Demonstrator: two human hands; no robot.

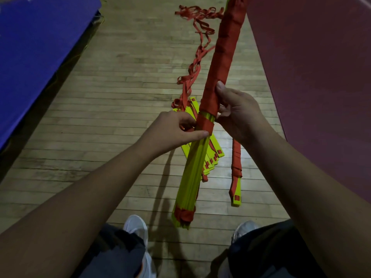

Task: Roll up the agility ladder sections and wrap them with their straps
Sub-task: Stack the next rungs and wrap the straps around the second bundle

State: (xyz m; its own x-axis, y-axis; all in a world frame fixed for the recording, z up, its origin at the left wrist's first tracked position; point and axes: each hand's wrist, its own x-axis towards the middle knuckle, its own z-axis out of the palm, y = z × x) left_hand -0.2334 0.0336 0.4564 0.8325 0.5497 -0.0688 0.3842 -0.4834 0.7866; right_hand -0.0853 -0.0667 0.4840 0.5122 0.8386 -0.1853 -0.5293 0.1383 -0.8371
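Note:
A long bundle of yellow ladder rungs (pixel 190 177) stands tilted in front of me, its upper part wound in red strap (pixel 222 57). My right hand (pixel 239 115) grips the bundle at the lower end of the red winding, thumb up along it. My left hand (pixel 176 129) pinches the red strap at the lowest turn, on the bundle's left side. A second stack of yellow rungs (pixel 212 155) lies on the floor behind, with loose red strap (pixel 196 63) trailing away from it. A third wrapped bundle (pixel 236 173) lies on the floor to the right.
The wooden floor (pixel 120 87) runs away from me between a blue mat (pixel 36 47) on the left and a dark red mat (pixel 321 77) on the right. My white shoes (pixel 136 227) stand at the bottom of the view.

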